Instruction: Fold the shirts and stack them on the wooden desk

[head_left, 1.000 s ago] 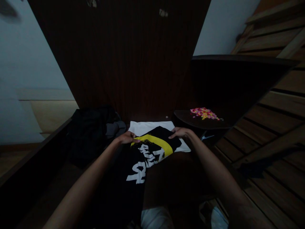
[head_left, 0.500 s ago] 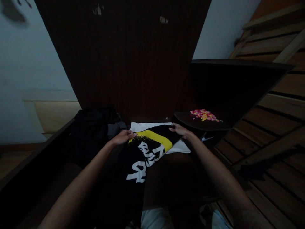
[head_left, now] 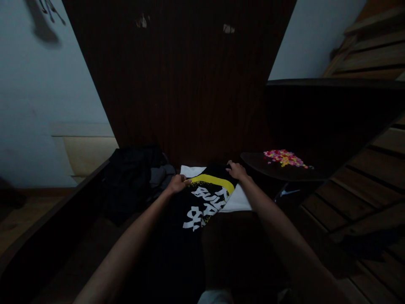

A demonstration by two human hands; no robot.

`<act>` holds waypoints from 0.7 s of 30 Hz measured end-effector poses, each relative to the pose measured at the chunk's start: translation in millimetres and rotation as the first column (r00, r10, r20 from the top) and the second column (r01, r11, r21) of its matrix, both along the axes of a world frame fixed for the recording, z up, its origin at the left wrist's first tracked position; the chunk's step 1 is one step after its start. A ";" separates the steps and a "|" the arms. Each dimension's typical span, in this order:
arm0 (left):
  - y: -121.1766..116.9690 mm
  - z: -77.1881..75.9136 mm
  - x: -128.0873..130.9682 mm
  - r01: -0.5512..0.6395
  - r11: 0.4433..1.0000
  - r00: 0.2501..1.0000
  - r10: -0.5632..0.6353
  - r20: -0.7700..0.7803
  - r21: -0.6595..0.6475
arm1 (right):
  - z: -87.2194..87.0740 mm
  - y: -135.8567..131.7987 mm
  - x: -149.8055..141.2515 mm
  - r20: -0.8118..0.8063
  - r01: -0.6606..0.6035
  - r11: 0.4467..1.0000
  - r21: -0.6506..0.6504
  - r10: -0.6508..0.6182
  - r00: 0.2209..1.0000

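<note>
A black T-shirt [head_left: 186, 249] with white lettering and a yellow stripe is stretched between my two hands. My left hand [head_left: 178, 184] pinches its edge at the left end of the stripe. At the far right corner, my right hand [head_left: 236, 170] grips the black cloth, fingers curled over it. Beneath the shirt lies a folded white cloth [head_left: 238, 200], showing at the back left and at the right. The shirt's lower part hangs toward me and fades into the dark.
Dark clothes [head_left: 133, 181] are heaped to the left, inside a dark wooden side board [head_left: 57, 207]. A tall brown panel [head_left: 180, 84] stands behind. On the right, a rounded shelf [head_left: 256, 162] carries many small colourful pieces [head_left: 286, 158]. Wooden slats [head_left: 354, 211] rise further right.
The view has shifted slightly left. The shirt's right part now lies flatter over the white cloth, showing more lettering. Both hands still hold the shirt.
</note>
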State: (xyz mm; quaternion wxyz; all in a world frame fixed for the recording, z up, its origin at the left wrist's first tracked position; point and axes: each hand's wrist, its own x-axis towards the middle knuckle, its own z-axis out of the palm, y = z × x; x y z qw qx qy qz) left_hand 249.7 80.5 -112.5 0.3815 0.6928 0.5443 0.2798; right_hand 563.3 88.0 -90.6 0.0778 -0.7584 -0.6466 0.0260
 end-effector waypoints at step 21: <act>-116.3 1.1 -44.0 0.084 0.995 0.978 -0.073 -0.195 0.049 | -20.9 -27.7 -158.4 -0.262 -0.839 0.492 0.231 0.862 0.433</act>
